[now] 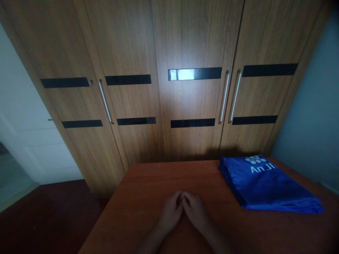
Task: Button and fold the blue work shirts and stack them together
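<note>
My left hand [171, 210] and my right hand [194, 210] rest together on the reddish-brown wooden table [148, 180], near its middle. Their fingers are curled in and meet at the tips, forming a point away from me. Both are closed, and I see nothing held in either. The undersides of the fingers are hidden. To the right of my right hand, apart from it, lies a folded blue cloth item [267, 187] with white dots and lettering printed near its far edge.
Behind the table stands a wide wooden wardrobe [189, 102] with long metal handles and dark strips; its doors are closed. A white door [39, 141] is at the left above a dark red floor [53, 215]. A bluish wall [312, 116] bounds the right side.
</note>
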`<state>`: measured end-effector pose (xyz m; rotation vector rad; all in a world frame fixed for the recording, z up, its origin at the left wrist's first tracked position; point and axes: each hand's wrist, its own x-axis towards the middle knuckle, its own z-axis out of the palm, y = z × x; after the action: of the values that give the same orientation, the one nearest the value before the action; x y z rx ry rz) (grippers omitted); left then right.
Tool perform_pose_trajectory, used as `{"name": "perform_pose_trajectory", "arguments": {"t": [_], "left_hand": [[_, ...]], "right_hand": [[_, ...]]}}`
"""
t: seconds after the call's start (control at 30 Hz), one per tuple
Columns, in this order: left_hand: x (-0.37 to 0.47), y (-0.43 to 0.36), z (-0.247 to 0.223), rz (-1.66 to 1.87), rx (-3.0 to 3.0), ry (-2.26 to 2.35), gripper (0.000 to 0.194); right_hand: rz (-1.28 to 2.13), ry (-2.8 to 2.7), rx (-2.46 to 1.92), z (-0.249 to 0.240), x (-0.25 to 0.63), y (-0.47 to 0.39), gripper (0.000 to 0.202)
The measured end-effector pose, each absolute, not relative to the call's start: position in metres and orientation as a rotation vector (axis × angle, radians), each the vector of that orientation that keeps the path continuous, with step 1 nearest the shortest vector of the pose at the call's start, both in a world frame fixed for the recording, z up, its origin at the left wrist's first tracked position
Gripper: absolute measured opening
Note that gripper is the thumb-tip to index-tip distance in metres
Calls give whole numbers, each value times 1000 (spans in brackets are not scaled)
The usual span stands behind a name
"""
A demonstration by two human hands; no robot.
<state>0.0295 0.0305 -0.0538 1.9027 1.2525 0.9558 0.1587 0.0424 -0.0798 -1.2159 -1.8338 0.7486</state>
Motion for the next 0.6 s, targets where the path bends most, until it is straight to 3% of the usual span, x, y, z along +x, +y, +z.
{"name": "perform_pose_trajectory", "arguments": {"t": [0.6], "left_hand": [[32, 30, -52, 946, 1921, 1264, 29]], "right_hand": [[762, -1840, -1222, -70, 160, 39, 25]]}}
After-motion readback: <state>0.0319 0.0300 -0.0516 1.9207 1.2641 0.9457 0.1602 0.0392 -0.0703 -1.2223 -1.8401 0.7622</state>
